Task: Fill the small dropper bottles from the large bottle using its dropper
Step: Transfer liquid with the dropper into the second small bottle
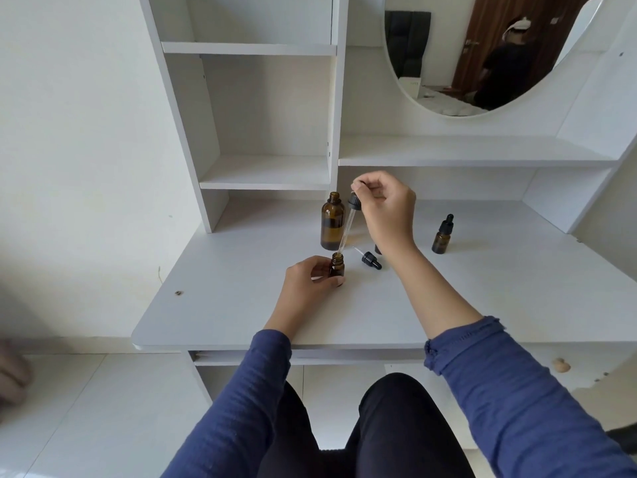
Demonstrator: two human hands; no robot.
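A large amber bottle (pixel 332 222) stands uncapped on the white desk (pixel 241 305). My left hand (pixel 308 276) grips a small open amber bottle (pixel 337 265) standing in front of it. My right hand (pixel 386 201) pinches the bulb of the large dropper (pixel 348 225), whose glass tube slants down with its tip at the small bottle's mouth. The small bottle's own black dropper cap (pixel 370 260) lies on the desk just to the right. A second small bottle (pixel 442 236), capped, stands farther right. Another dark item behind my right wrist is mostly hidden.
White shelves (pixel 265 174) rise behind the desk on the left, and a low shelf (pixel 475 153) runs under a round mirror (pixel 482 56) on the right. The desk's front edge (pixel 275 346) is close to my knees. A screw (pixel 178 292) sits at the left.
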